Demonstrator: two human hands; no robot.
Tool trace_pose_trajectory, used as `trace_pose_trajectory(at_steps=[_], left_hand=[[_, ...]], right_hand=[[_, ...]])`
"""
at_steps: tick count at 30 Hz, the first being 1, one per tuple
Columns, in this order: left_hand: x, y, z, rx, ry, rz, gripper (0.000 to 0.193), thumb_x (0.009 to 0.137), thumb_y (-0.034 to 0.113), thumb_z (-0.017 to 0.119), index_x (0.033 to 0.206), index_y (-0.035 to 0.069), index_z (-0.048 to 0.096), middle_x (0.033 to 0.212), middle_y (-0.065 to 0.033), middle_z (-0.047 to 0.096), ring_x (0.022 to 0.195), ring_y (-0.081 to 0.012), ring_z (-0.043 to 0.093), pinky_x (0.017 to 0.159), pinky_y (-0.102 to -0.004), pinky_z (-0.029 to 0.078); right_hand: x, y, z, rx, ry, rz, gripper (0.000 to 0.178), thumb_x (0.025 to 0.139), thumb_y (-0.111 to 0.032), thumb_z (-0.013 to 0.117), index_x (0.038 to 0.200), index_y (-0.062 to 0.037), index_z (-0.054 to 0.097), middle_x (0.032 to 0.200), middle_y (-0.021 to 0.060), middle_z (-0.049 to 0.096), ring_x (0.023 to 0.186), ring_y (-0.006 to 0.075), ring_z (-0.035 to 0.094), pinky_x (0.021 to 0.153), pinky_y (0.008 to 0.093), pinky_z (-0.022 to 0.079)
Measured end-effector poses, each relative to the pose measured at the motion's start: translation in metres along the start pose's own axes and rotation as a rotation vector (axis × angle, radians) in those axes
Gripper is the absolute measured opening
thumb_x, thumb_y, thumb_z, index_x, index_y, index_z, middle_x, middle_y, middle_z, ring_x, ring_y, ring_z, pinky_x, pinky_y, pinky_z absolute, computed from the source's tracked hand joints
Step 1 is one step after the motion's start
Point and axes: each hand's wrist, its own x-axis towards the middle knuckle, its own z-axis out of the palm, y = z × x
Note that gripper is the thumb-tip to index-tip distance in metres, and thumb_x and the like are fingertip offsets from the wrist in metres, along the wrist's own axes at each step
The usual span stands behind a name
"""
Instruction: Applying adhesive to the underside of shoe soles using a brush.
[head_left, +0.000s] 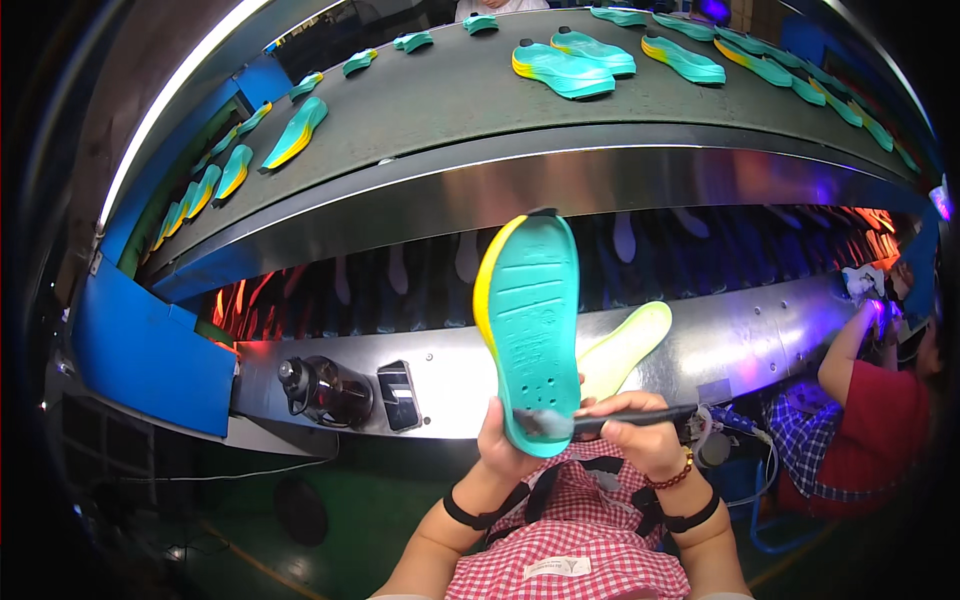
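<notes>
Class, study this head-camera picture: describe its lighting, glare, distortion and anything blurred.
Head view: fisheye bends the conveyor belt and the steel panel into arcs, corners black; a bright strip light streaks upper left; orange and violet glow reflects off the steel; the teal sole in the left hand is sharp; the brush tip in the right hand looks smeared.

Teal sole (pixel 528 330), yellow along its left edge, centre frame. Pale yellow-green sole (pixel 625 345) just right of it. Teal-and-yellow soles (pixel 563 70) on grey belt (pixel 440 100), upper frame. Red-and-white check apron (pixel 575 540), bottom centre. Blue panel (pixel 140 350), left. Red shirt on co-worker (pixel 880 420), right edge.
</notes>
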Motion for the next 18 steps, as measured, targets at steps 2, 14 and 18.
trace_pose_trajectory(at_steps=[2, 14, 18], left_hand=[[0.004, 0.008, -0.026, 0.025, -0.024, -0.097, 0.07, 0.083, 0.055, 0.035, 0.129, 0.001, 0.034, 0.118, -0.0224, 0.048, 0.104, -0.0351, 0.051, 0.092, -0.0471, 0.039], [0.014, 0.037, -0.032, 0.183, -0.099, -0.613, 0.055, 0.083, 0.03, 0.047, 0.126, -0.003, 0.035, 0.112, -0.015, 0.052, 0.098, -0.0195, 0.055, 0.086, -0.0294, 0.043], [0.016, 0.036, -0.024, 0.282, -0.08, -0.748, 0.054, 0.083, 0.025, 0.049, 0.127, -0.003, 0.034, 0.113, -0.0147, 0.051, 0.099, -0.0191, 0.054, 0.086, -0.0282, 0.043]], right_hand=[[-0.004, -0.015, 0.008, -0.468, -0.099, -0.056, 0.022, 0.075, 0.0, 0.063, 0.097, 0.0012, 0.062, 0.095, 0.0102, 0.064, 0.087, 0.0149, 0.06, 0.079, 0.0262, 0.048], [0.002, -0.05, -0.003, -0.744, -0.592, -0.225, 0.021, 0.074, -0.002, 0.064, 0.095, -0.0008, 0.062, 0.096, 0.0127, 0.064, 0.089, 0.0249, 0.062, 0.079, 0.0317, 0.05], [0.01, -0.046, -0.013, -0.857, -0.63, -0.272, 0.027, 0.073, -0.003, 0.063, 0.1, -0.0027, 0.06, 0.102, 0.0129, 0.062, 0.089, 0.0255, 0.062, 0.076, 0.0313, 0.051]])
